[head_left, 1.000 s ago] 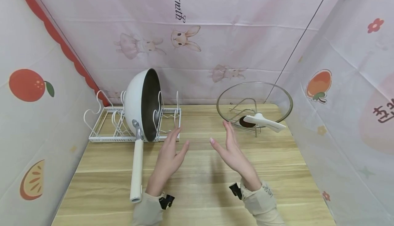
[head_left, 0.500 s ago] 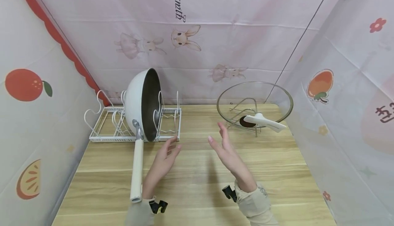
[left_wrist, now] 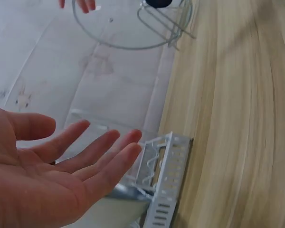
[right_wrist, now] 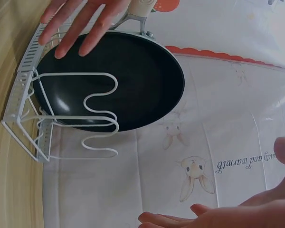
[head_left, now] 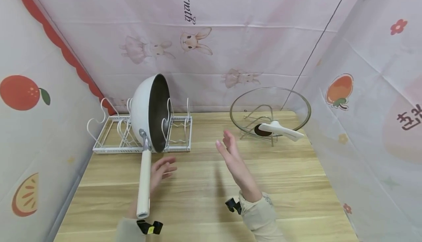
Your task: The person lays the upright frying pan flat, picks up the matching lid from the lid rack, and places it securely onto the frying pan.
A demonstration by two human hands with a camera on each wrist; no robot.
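Note:
A white pan with a dark inside [head_left: 159, 114] stands on edge in a white wire rack [head_left: 179, 149], its pale handle [head_left: 144, 183] pointing toward me. My left hand [head_left: 158, 172] is beside that handle, partly hidden behind it, fingers loosely bent and holding nothing; the left wrist view shows its palm [left_wrist: 52, 180] and spread fingers. Over the middle of the table, my right hand [head_left: 235, 161] is raised with extended fingers, touching nothing. To its right a glass lid [head_left: 310, 112] with a white handle [head_left: 280, 129] leans upright in a small metal wire stand [head_left: 272, 139].
A light wooden table [head_left: 197, 205] carries both racks. Printed cloth walls close it in at the back [head_left: 211, 11], left and right. Black wrist straps sit on both sleeves.
My left hand has moved left and nearer to me, to behind the pan handle. My right hand has shifted slightly left. The pan and lid stay in their racks.

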